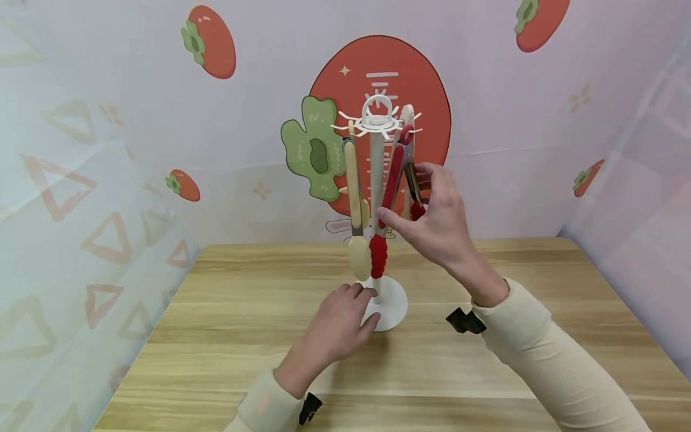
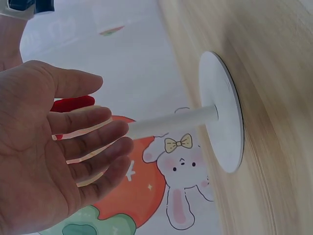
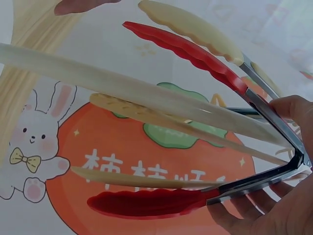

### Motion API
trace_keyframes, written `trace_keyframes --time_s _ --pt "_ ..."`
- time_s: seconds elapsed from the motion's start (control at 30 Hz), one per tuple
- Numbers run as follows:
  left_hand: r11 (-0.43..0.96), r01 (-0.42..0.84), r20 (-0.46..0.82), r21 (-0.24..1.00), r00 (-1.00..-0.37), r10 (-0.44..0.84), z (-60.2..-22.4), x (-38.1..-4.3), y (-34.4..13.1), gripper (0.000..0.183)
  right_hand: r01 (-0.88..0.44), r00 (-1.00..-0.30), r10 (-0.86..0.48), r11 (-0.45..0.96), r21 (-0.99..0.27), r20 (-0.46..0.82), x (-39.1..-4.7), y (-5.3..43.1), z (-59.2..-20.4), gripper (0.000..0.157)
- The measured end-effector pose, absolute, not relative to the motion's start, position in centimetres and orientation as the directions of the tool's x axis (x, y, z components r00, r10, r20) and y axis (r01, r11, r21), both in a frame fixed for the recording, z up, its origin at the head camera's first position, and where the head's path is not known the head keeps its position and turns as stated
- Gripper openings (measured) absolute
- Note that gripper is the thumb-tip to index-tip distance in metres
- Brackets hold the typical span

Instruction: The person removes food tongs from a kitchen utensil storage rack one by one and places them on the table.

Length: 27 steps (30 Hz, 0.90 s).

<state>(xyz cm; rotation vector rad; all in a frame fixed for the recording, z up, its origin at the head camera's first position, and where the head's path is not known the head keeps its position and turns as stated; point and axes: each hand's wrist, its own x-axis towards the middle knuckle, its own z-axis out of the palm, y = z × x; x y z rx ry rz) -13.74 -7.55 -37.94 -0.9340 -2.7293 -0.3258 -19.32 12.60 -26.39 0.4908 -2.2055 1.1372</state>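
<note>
A white utensil stand with a ring of hooks at its top stands upright on the table. Red-tipped tongs hang at its right side, and my right hand holds them with the thumb on one arm and the fingers along the other. Their two arms are spread wide in the right wrist view, with red scalloped ends. Cream tongs hang just left of them. Low by the pole, above the round base, is my left hand, its fingers loosely extended and holding nothing.
Another pale utensil hangs at the back right of the stand, partly hidden. A wooden table lies underneath, with a persimmon-print backdrop behind and printed side walls left and right. Dark straps sit at both wrists.
</note>
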Motion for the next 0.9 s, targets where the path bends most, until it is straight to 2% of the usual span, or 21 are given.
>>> trace_keyframes --time_s 0.6,0.9 --pt "0.741 0.660 0.283 0.121 -0.739 0.612 -37.0 -12.3 -6.8 0.031 -0.593 -0.712 0.010 0.525 -0.610 0.702 -18.0 15.1 -24.8 0.073" --pt "0.716 0.677 0.289 0.171 -0.729 0.620 -35.9 -12.0 -6.9 0.032 -0.515 -0.758 0.047 0.569 -0.641 0.650 -16.9 17.6 -25.5 0.074"
